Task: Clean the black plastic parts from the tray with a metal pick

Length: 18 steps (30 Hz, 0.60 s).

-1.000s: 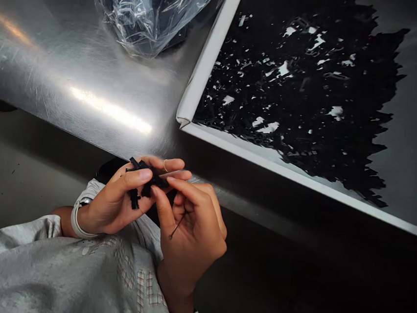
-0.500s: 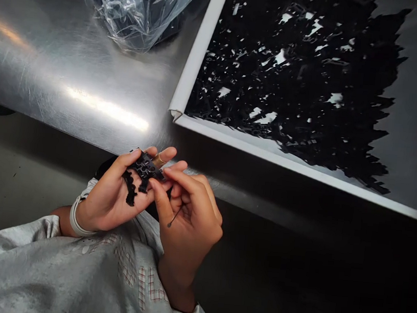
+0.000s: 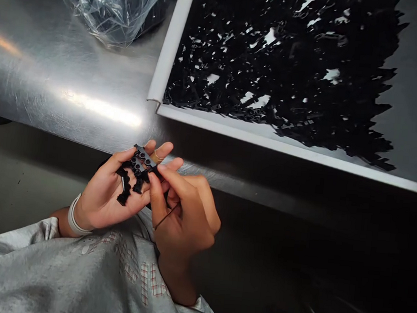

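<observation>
My left hand [image 3: 103, 200] is palm up, cradling several small black plastic parts. Its thumb presses on the edge of a black plastic part with round holes [image 3: 142, 159], which lies across the fingers. Lower on the palm rests a loose black plastic piece [image 3: 124, 189]. My right hand [image 3: 188, 213] pinches the near right end of the holed part between thumb and forefinger. A thin dark rod [image 3: 166, 216] is tucked in its curled fingers; what its far end looks like is hidden. A tan band circles one left finger.
Beyond my hands is a shiny metal table [image 3: 54, 77]. On it, to the right, stands a white tray [image 3: 268, 143] strewn with many small black plastic parts [image 3: 292, 86]. A clear plastic bag [image 3: 108, 9] with dark contents sits at the back left.
The view has shifted, so the tray and bag appear further left and higher. The holed part has tilted, showing its grey, shiny faces. Both hands keep their hold.
</observation>
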Available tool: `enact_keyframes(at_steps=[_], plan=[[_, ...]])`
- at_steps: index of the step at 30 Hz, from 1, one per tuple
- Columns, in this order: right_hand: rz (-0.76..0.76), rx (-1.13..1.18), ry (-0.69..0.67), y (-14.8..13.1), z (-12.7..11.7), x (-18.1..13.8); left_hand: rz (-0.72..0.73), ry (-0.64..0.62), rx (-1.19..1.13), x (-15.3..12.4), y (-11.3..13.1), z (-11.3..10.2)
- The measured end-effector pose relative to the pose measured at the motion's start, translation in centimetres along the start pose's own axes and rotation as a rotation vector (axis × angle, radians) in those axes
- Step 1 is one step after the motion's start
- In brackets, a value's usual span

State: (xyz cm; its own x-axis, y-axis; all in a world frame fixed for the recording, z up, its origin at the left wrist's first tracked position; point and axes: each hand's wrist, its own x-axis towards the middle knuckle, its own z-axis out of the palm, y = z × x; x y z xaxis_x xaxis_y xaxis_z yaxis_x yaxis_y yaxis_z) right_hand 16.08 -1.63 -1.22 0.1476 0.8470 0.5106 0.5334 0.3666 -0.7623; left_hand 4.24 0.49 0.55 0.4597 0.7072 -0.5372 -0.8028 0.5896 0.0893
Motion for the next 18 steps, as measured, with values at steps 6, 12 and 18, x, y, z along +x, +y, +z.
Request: enact_keyframes(at_steps=[6,12,18], plan=[[-0.125,-0.078,0.098,0.50,0.28,-0.54,-0.020,-0.012,0.003,0.10,-0.06,0.39],[-0.105,-0.013,0.093,0.61,0.10,-0.20,-0.011,-0.036,0.016,0.20,-0.32,0.44],[-0.008,0.066,0.105,0.58,-0.17,0.29,0.012,0.000,0.024,0.17,-0.53,0.94]])
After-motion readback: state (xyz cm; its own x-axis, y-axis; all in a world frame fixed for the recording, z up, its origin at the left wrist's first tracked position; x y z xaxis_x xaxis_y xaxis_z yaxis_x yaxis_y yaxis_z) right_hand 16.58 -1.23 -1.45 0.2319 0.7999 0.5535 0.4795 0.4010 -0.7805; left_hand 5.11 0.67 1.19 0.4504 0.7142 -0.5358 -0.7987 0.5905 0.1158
